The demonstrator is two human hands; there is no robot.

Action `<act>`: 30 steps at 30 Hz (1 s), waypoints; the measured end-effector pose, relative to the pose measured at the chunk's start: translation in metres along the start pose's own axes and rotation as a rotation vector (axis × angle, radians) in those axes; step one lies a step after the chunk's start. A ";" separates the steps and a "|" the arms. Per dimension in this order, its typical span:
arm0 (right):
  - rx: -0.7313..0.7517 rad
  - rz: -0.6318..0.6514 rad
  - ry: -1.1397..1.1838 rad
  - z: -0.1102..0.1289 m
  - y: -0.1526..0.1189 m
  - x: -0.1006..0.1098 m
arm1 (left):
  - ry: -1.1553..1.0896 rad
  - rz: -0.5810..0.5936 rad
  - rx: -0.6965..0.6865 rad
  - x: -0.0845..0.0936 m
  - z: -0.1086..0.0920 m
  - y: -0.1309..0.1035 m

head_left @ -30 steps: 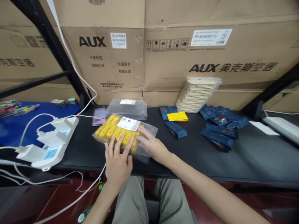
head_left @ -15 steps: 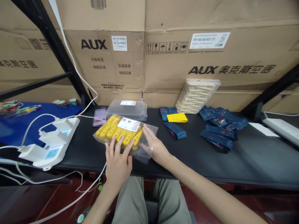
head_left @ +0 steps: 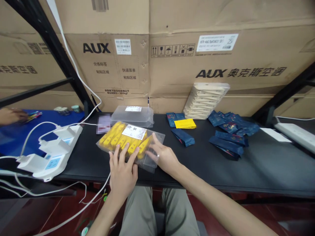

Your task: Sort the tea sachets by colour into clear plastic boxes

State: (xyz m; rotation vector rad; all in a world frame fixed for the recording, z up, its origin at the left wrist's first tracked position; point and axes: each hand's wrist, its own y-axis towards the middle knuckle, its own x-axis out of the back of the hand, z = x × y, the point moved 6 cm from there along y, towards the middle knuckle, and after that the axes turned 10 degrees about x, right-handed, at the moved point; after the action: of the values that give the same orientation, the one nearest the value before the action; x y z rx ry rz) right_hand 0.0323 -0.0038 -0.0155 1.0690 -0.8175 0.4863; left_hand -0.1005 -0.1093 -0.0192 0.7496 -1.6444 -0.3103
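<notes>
A clear plastic box point(head_left: 159, 139) lies at an angle near the table's front edge. Inside it stands a row of several yellow packets point(head_left: 119, 135), with a white label point(head_left: 134, 132) across their tops. My left hand point(head_left: 123, 170) rests over the near side with its fingers spread, fingertips on the packets. At the box's right end, my right hand point(head_left: 166, 157) has thumb and fingers closed about the rightmost yellow packet point(head_left: 145, 147); clear plastic partly covers the thumb. Behind stands another clear plastic box point(head_left: 133, 116) with a white label.
Right of the box lie a single yellow packet point(head_left: 185, 123) and several dark blue packets point(head_left: 227, 144). A box of cream packets point(head_left: 206, 101) leans on the cardboard. A white power strip point(head_left: 57, 154) with cables sits left. Another person's hand point(head_left: 12, 116) is at the blue surface.
My right fingers have bent in around the rightmost yellow packet, which now stands more apart and tilted. My left hand has stayed on the box. Another person's hand has appeared at far left.
</notes>
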 end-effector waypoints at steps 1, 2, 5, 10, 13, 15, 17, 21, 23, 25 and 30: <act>0.000 0.006 -0.027 0.001 0.000 0.001 | -0.002 -0.001 0.004 0.000 0.000 0.000; 0.000 0.009 -0.053 0.002 -0.001 0.002 | -0.004 -0.001 0.009 0.000 0.000 0.000; -0.004 0.013 -0.121 0.004 -0.001 0.003 | -0.015 0.000 0.014 0.000 0.000 0.000; 0.010 0.025 -0.070 0.005 -0.002 0.003 | -0.021 0.006 0.024 0.000 0.000 0.000; 0.055 0.056 0.047 0.007 -0.002 0.002 | -0.011 0.009 0.019 0.000 0.000 0.000; 0.074 0.071 0.098 0.007 -0.002 0.002 | -0.007 0.010 0.016 0.000 0.000 0.000; 0.093 0.075 0.121 0.008 -0.002 0.002 | -0.006 0.011 0.014 0.000 0.000 0.000; 0.134 0.064 0.136 0.007 -0.002 0.000 | 0.000 0.010 0.003 -0.001 0.001 0.000; 0.133 0.067 0.141 0.006 -0.003 -0.002 | 0.003 0.012 -0.008 -0.001 0.001 0.000; 0.130 0.073 0.144 0.006 -0.002 -0.003 | 0.004 0.017 -0.011 -0.002 0.001 0.000; 0.185 0.041 0.093 0.005 0.001 0.010 | -0.001 0.026 0.003 -0.001 0.002 0.000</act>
State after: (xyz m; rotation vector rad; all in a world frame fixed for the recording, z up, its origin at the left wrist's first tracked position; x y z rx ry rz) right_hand 0.0363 -0.0088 -0.0060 1.1925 -0.7229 0.6517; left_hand -0.1022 -0.1088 -0.0206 0.7301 -1.6544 -0.2897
